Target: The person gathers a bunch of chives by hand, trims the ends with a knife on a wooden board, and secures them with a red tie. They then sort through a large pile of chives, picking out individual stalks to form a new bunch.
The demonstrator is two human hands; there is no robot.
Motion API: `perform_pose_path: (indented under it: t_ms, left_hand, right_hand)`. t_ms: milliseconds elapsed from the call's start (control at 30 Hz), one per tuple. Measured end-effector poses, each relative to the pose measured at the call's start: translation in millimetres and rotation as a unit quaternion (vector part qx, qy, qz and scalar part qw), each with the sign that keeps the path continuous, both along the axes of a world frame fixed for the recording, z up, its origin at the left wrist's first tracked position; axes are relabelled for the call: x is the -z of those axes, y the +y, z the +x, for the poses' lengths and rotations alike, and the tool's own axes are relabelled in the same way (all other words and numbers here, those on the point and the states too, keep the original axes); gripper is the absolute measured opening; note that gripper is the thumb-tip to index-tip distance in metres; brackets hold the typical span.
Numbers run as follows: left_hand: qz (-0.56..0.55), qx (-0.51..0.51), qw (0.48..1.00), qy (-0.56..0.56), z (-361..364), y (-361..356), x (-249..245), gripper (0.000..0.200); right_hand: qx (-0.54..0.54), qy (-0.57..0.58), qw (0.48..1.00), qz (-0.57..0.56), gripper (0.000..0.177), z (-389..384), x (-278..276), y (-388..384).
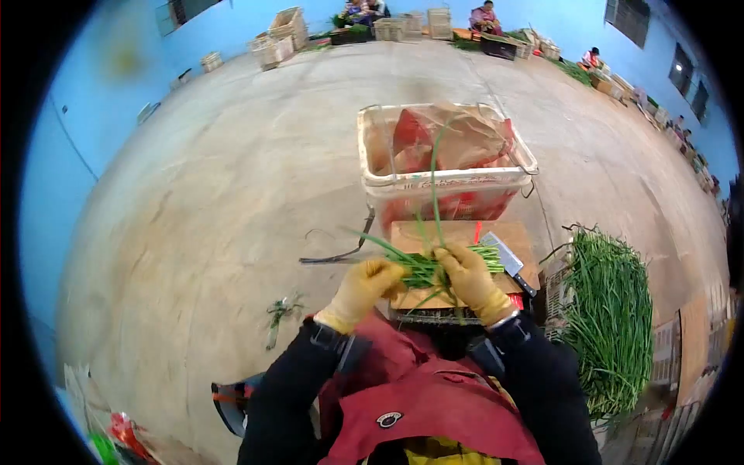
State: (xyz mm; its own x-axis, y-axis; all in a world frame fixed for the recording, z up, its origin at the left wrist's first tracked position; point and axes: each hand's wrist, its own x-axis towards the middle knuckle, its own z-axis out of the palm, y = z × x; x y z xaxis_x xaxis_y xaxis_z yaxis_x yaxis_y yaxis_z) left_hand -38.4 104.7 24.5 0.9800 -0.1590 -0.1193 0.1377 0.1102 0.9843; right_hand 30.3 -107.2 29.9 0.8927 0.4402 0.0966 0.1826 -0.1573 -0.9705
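My left hand (364, 291), in a yellow glove, is closed on green stalks at the left end of a bundle (422, 271). My right hand (469, 283), gloved too, pinches long green stalks over the bundle's middle; one rises in front of the white crate. The bundle lies across a wooden board (426, 231), its pale cut ends pointing right. A cleaver (505, 254) with a black handle rests on the board just right of my right hand. My fingertips partly hide where the stalks cross.
Beyond the board stands a white crate (446, 180) with brown and red sacking inside. To the right, a basket holds a large heap of green stalks (612, 318). A few scraps (280, 311) lie on the floor at left. People sit among crates along the far wall.
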Motion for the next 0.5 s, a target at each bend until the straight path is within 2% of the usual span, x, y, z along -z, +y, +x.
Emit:
perform_pose_path:
  t_ms: [67,167,267,300,400,500]
  left_hand:
    - [-0.046,-0.071,0.996,-0.035,-5,-12,-26,0.026]
    - [-0.008,-0.05,0.998,-0.027,-3,-20,-25,0.031]
    - [0.006,-0.038,0.998,0.039,-9,-31,-2,0.033]
    - [-0.035,-0.051,0.996,0.058,-10,-32,7,0.035]
    - [-0.015,-0.102,0.992,0.07,-3,-19,35,0.036]
    - [-0.016,-0.123,0.985,0.118,-4,-13,46,0.04]
  right_hand:
    - [-0.001,-0.181,0.978,-0.103,0.023,-19,0,-23]
    - [-0.072,-0.145,0.954,-0.251,0.025,-43,-4,-41]
    - [-0.126,-0.184,0.936,-0.272,0.026,-50,-3,-43]
    - [-0.138,-0.154,0.943,-0.263,0.025,-46,14,-45]
    - [-0.176,-0.173,0.923,-0.295,0.024,-48,23,-43]
    - [-0.17,-0.17,0.926,-0.291,0.017,-41,37,-35]
